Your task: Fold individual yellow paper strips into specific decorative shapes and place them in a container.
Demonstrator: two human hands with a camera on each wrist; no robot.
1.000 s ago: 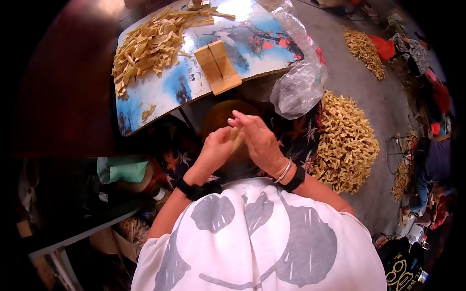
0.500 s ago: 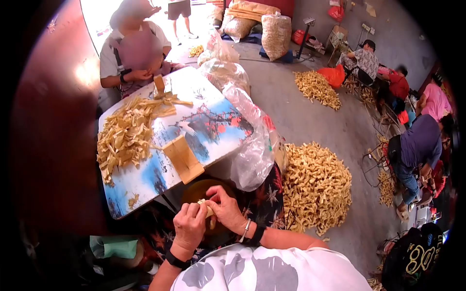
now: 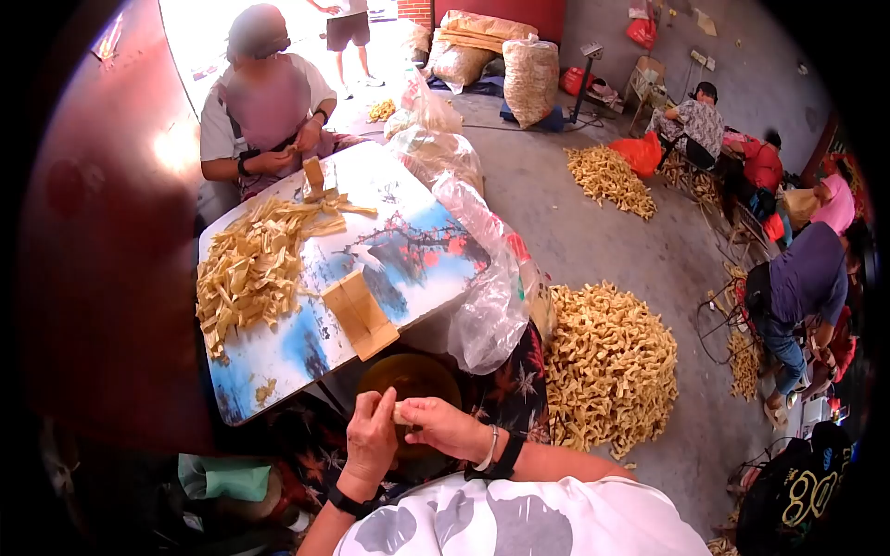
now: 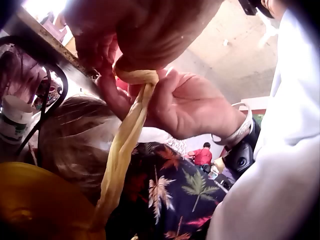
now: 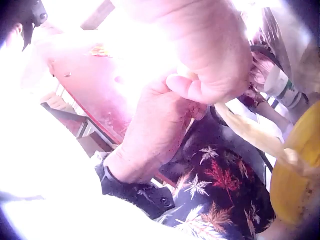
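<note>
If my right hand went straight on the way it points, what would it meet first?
Probably your bare left hand: in the head view, your bare right hand points across at it. Both grip one long, soft-looking, pale yellow strip; the depth between them is hard to judge.

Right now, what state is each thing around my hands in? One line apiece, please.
Left hand: pinching the pale strip.
Right hand: also pinching it.
Pale strip: bent at the top, rest hanging down.
Yellow basin: below the hands, contents unclear.
Wooden stand: on the table, untouched.
Loose strips: heaped on the table.
Floor pile: curled pieces, heaped.
Plastic bag: clear, crumpled.
</note>
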